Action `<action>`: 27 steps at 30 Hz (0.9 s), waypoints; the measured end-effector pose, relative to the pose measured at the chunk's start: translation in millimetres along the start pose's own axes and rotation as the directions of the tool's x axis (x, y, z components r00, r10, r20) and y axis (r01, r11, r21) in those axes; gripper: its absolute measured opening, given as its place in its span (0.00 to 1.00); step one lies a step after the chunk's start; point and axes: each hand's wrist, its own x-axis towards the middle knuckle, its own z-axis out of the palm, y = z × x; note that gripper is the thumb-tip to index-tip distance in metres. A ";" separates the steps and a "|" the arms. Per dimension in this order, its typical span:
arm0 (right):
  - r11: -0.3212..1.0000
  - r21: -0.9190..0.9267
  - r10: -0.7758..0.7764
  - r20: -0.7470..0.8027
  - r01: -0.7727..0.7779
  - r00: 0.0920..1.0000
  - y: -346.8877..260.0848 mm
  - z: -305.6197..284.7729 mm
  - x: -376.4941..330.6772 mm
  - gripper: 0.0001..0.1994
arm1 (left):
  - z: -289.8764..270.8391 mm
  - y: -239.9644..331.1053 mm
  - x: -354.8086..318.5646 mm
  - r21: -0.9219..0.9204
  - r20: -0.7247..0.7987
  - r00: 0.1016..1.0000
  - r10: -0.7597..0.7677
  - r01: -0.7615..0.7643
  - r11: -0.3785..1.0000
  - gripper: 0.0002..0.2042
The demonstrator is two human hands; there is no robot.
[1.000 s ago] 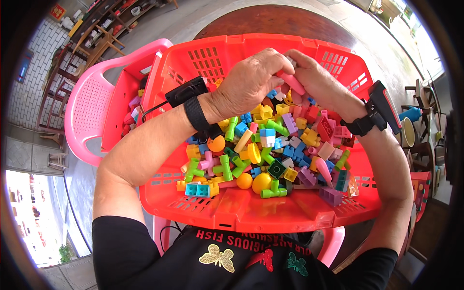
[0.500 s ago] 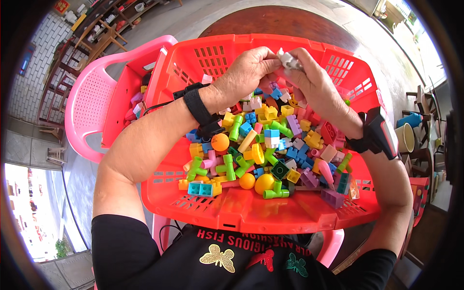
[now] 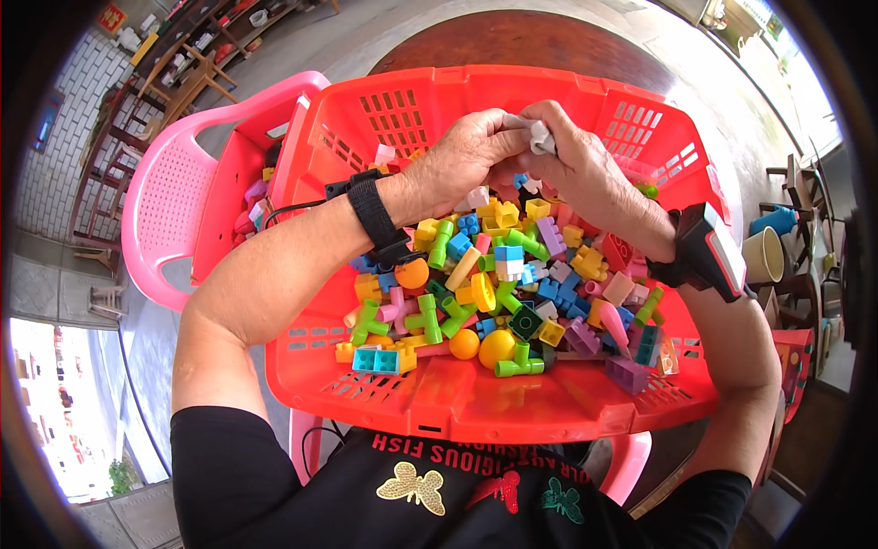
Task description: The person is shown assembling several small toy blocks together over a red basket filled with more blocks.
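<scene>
Over the far part of a red plastic basket (image 3: 498, 404), my left hand (image 3: 462, 156) and right hand (image 3: 585, 165) meet with closed fingers. A crumpled grey-white cloth (image 3: 541, 139) shows between them, pinched by both hands. Whether something small sits inside the cloth is hidden by my fingers. Below lies a heap of colourful toy blocks, among them green pipe-shaped pieces (image 3: 519, 362), a turquoise block (image 3: 376, 360) and a purple block (image 3: 627, 373). Orange balls (image 3: 465, 344) lie among them too.
A pink plastic chair (image 3: 165, 183) on the left holds a red box (image 3: 224, 197) with more toys. Behind the basket is a round brown table (image 3: 521, 46). A cream bucket (image 3: 762, 254) and dark stools stand at the right.
Both hands have shifted slightly left and lower, drawing closer together. The cloth is turned and folded differently, with more of it tucked behind my fingers. The blocks lie as before.
</scene>
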 end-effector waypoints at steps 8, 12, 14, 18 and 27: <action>0.996 0.042 -0.074 -0.091 0.078 0.993 5.6 -5.2 5.7 0.09 | 3.3 2.7 -2.5 -0.088 0.009 1.000 0.016 -0.015 0.996 0.14; 0.998 0.044 -0.041 -0.106 0.046 0.994 11.1 -2.6 4.4 0.08 | 4.4 0.5 -3.0 0.001 -0.002 0.997 0.076 -0.076 0.997 0.14; 0.975 0.195 0.117 -0.015 -0.111 0.993 4.3 -5.1 3.0 0.10 | 2.6 0.2 -2.7 0.017 0.004 0.996 0.084 -0.084 0.996 0.14; 0.827 0.460 0.282 0.158 -0.323 0.946 -6.4 -10.2 1.4 0.17 | 0.6 1.2 -0.7 0.144 -0.036 0.978 0.208 -0.201 0.969 0.14; 0.862 0.430 0.242 0.116 -0.269 0.963 -4.8 -16.3 3.4 0.20 | -1.1 10.7 -1.5 0.343 -0.066 0.972 0.224 -0.189 0.920 0.11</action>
